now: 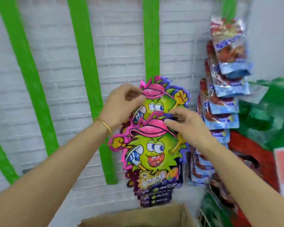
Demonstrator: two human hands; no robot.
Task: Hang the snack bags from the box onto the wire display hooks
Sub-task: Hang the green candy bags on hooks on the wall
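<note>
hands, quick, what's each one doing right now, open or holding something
Left hand: closed, pinching the top of the upper cartoon bag.
Right hand: closed, pinching the top of the lower cartoon bag.

- We see the upper snack bag printed with a lime-green cartoon face in a pink cap, edged in purple.
- Our lower snack bag carries the same print, with a jagged pink outline and a dark purple base with yellow lettering.
- The wall is a white brick pattern crossed by bright green stripes.
- The hanging bags to our right are blue and silver, showing red.
- The box is plain brown.
- The bangle is gold.
</note>
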